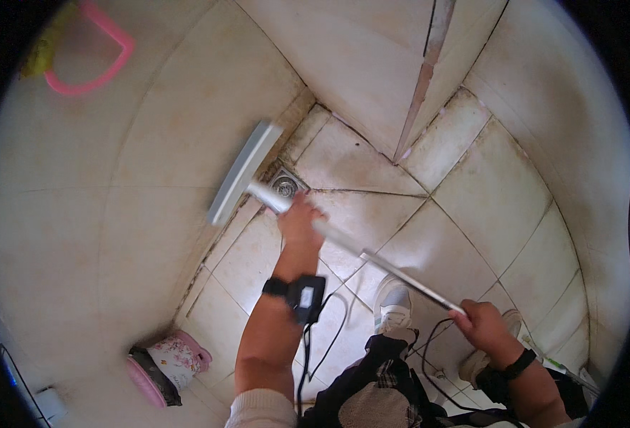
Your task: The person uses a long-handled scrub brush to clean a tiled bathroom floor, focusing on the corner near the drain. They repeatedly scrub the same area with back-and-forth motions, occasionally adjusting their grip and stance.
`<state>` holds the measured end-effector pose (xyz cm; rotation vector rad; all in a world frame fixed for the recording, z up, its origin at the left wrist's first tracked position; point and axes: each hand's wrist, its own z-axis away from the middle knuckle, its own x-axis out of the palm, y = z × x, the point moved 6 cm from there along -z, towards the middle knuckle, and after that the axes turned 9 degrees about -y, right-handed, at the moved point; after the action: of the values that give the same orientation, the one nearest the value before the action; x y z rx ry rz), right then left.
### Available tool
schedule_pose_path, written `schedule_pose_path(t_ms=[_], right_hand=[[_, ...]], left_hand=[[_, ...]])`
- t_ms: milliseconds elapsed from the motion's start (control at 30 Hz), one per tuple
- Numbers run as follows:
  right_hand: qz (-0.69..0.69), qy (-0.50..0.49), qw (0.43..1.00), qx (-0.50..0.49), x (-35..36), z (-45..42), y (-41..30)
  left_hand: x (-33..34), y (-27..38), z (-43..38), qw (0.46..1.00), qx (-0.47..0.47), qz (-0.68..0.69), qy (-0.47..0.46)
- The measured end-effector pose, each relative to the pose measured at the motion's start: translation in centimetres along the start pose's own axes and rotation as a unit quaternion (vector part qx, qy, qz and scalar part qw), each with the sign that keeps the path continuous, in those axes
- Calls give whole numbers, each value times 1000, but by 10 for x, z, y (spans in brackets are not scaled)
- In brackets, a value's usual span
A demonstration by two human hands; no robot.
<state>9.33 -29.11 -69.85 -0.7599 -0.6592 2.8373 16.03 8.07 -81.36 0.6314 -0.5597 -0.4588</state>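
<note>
A flat squeegee mop, its long grey-white head [246, 172] tilted against the tiled wall, slants across the view on a pale metal pole [411, 279]. My left hand [301, 222] is closed round the pole just below the head. Farther down, my right hand [478, 321] grips the pole's lower end. Both wrists wear black straps, the left one with a small box and a cable. A square metal floor drain [285, 184] lies beyond my left hand, beside the mop head. The mop and left hand are slightly blurred.
Tiled walls rise at left and right, and a wall corner [395, 160] juts in at the top. A pink and white floral bin [178, 361] stands lower left. A pink loop handle [125, 48] shows upper left. My shoe [393, 305] stands on the floor tiles; cables hang near my arms.
</note>
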Motion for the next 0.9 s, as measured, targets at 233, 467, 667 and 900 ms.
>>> schedule_pose_path(t_ms=[233,467,667,900], right_hand=[[-131,33,991,2,-4,-4,26],[-106,10,994,1,-25,-4,18],[-71,-37,996,27,-77,30,-8],[-21,-14,1000,-12,-69,42,-62]], left_hand=[[70,-25,-26,992,-89,-54,-74],[89,-52,9,984,-98,117,-94],[102,-46,31,985,-26,135,-101],[96,-40,8,989,-71,99,-83]])
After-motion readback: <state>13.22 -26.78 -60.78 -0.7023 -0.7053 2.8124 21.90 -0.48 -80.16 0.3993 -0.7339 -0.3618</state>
